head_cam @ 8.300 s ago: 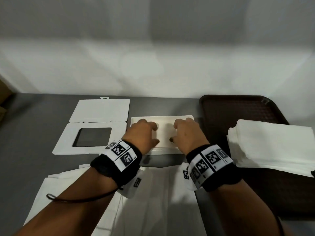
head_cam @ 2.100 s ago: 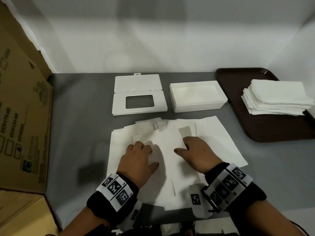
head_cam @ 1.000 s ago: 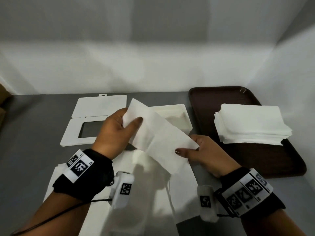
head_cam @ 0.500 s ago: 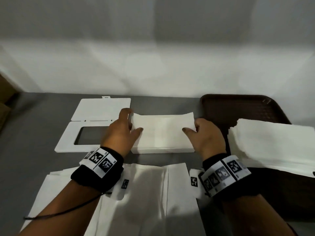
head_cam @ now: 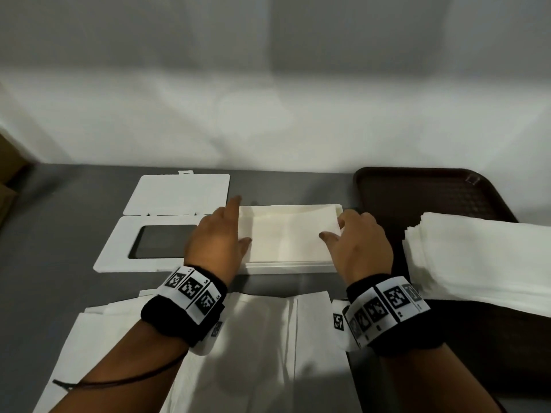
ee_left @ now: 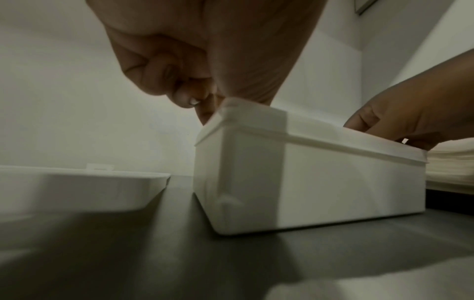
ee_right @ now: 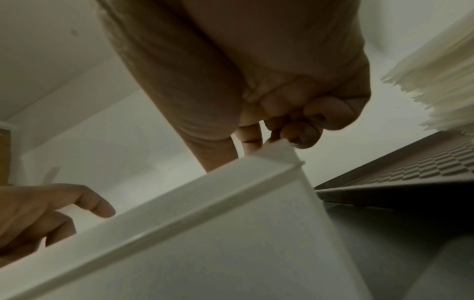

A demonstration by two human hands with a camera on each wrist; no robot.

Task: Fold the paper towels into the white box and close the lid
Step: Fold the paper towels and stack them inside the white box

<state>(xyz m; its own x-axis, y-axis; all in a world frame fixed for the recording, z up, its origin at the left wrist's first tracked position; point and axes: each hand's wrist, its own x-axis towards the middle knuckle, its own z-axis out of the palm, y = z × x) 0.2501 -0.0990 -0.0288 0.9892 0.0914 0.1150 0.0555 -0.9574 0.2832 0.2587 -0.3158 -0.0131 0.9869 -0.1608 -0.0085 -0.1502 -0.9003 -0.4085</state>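
The open white box (head_cam: 289,266) stands at the table's middle. A folded paper towel (head_cam: 287,235) lies low in it, its ends standing up at the rim. My left hand (head_cam: 242,232) pinches the towel's left end, thumb on top and index finger stretched out past the box corner. At the other end my right hand (head_cam: 334,231) pinches the towel, thumb on top. The left wrist view shows my left hand (ee_left: 205,97) curled over the box (ee_left: 307,182) corner; the right wrist view shows my right hand (ee_right: 282,134) at a towel corner (ee_right: 278,149).
The white lid (head_cam: 167,225) with its window and open flap lies left of the box. A brown tray (head_cam: 417,192) on the right holds a stack of folded towels (head_cam: 483,260). Several unfolded towels (head_cam: 253,353) lie spread under my wrists.
Both hands have lowered the folded towel from above the box down into it. A second ago the towel was held up in the air between my hands.
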